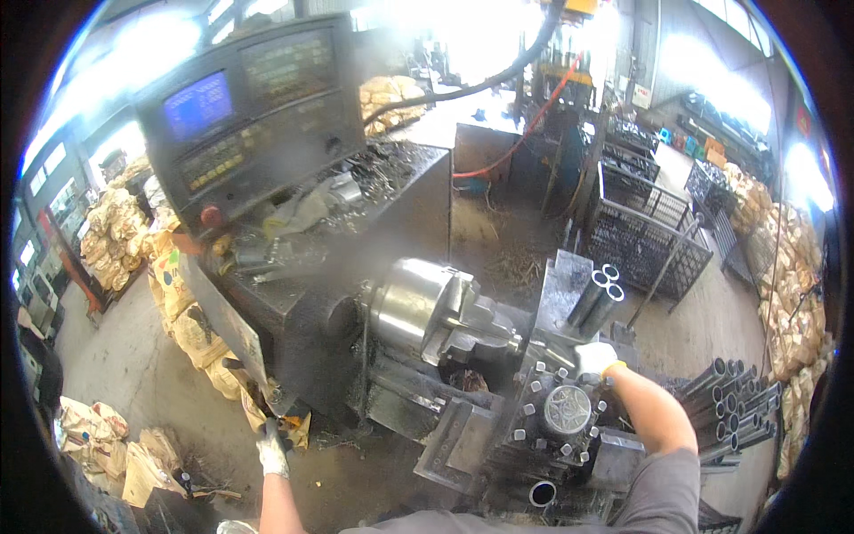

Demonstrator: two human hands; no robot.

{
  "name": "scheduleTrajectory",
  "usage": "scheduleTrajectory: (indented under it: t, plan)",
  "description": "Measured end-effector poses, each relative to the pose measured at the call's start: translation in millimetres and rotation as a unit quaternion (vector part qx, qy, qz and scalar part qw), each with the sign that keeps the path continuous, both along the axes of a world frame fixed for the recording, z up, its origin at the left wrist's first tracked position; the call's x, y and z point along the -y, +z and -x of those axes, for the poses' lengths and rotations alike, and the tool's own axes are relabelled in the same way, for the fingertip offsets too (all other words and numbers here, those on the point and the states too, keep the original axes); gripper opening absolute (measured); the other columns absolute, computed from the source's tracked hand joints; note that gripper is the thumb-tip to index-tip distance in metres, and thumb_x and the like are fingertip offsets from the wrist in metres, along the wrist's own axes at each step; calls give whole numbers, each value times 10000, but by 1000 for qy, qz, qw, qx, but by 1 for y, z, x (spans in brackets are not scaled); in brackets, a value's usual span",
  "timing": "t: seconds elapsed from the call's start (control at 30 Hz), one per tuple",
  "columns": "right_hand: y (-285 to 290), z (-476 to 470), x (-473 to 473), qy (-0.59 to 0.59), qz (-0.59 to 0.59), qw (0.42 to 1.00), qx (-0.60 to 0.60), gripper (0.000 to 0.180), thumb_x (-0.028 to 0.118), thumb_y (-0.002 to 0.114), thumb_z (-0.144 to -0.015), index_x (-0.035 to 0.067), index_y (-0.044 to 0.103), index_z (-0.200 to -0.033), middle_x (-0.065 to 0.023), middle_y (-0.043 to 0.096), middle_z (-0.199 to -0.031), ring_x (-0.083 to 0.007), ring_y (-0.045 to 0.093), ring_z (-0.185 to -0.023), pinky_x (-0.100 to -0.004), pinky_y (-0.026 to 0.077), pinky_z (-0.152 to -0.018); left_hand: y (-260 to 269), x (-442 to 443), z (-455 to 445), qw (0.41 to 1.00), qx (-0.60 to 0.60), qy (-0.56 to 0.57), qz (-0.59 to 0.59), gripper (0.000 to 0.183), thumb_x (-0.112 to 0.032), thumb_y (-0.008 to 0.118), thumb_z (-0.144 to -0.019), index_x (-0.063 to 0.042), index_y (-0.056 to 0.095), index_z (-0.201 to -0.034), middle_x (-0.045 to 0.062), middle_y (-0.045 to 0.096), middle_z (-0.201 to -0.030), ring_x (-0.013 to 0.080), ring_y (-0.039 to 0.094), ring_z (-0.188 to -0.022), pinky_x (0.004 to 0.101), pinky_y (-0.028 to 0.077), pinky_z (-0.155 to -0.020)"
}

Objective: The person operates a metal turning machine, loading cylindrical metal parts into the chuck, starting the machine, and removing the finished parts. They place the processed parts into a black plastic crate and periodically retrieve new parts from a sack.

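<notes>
In a white glove, my right hand [596, 360] is closed around the outer end of a slim metal bar [552, 352]. The bar points towards the jaws of a lathe chuck [410, 307]; the glove hides its near end. Just below that hand sits a square tool post [567, 408] with several clamping bolts around a round cap. My left hand [273, 454], also gloved, is low on the left at the lower end of a dark lever [257, 395], beside a sheet-metal guard [227, 320]. Its fingers look dark and blurred, so their grip is unclear.
Three steel tubes [594, 300] stand on a metal plate right of the chuck. More tubes [730, 404] are stacked at the right. A control panel [253, 100] with a lit screen rises at upper left. Beyond are mesh crates [647, 247] and filled sacks [787, 267].
</notes>
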State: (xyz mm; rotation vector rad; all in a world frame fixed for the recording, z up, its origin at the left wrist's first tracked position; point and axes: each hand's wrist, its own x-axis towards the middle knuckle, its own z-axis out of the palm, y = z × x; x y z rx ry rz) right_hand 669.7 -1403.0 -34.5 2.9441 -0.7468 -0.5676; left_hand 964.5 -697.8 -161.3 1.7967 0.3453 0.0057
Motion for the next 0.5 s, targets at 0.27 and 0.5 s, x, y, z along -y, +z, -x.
scheduleTrajectory:
  t: [0.27, 0.5]
  plan:
    - [65, 77, -39, -178, 29, 882, 435, 546, 311, 880, -701, 58, 694, -1147, -204, 755, -1022, -369, 744, -969, -436, 586, -869, 267, 102, -12, 772, 532, -149, -312, 416, 30, 702, -896, 41, 612, -1301, 231, 681, -1165, 381, 674, -1075, 446, 531, -973]
    - [143, 147, -130, -134, -34, 655, 743, 529, -41, 784, -828, 9, 612, -1325, -105, 712, -1153, -214, 698, -1008, -371, 572, -923, 343, 189, -195, 714, 453, -97, -525, 776, -278, 604, -973, -17, 295, -1636, 229, 737, -874, 408, 737, -755, 519, 587, -727]
